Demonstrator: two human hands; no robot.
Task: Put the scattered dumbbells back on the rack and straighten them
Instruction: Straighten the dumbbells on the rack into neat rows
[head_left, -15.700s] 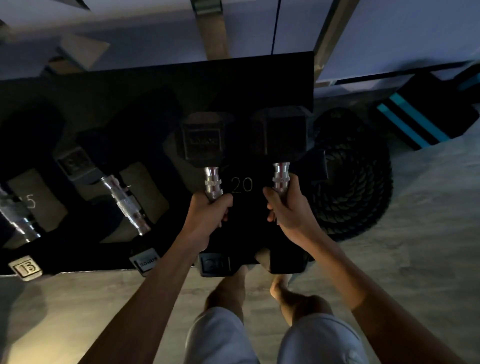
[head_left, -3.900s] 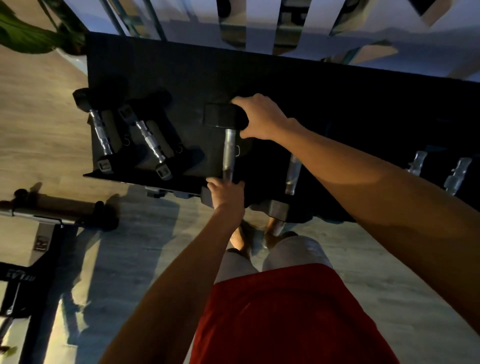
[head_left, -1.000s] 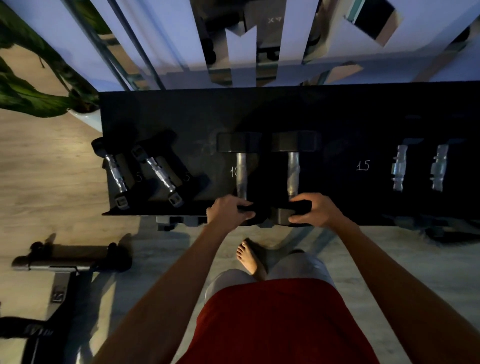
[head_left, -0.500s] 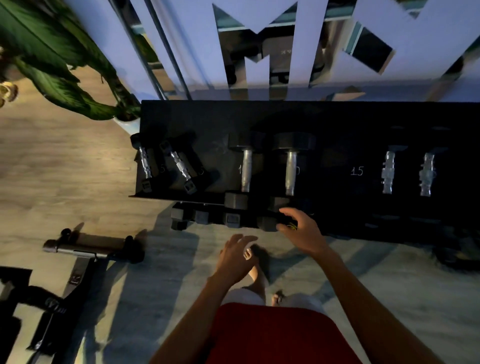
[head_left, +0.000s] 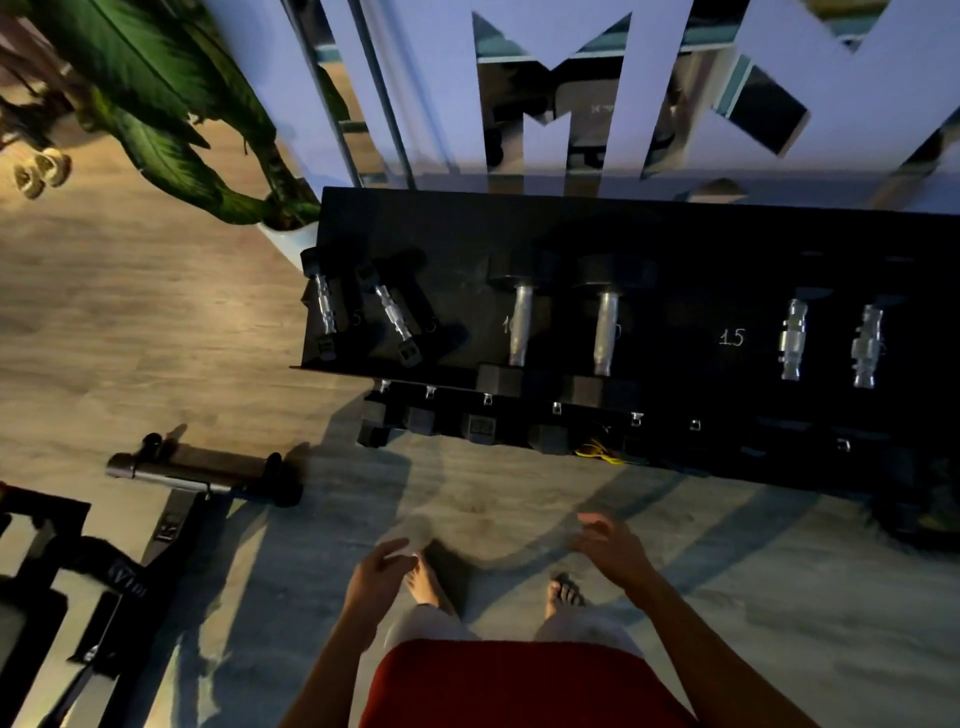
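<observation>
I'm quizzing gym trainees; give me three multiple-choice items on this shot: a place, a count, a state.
1. Where is the potted plant? A) at the dumbbell rack's left end B) at its right end C) behind the person
2. How many dumbbell handles show on the top shelf? A) four B) six C) eight
3. What do the hands hold? A) two dumbbells B) one dumbbell C) nothing
Key: 1 A, its pot sits by the rack's left corner. 2 B, three pairs. 3 C, left hand and right hand are open, clear of the rack.
</observation>
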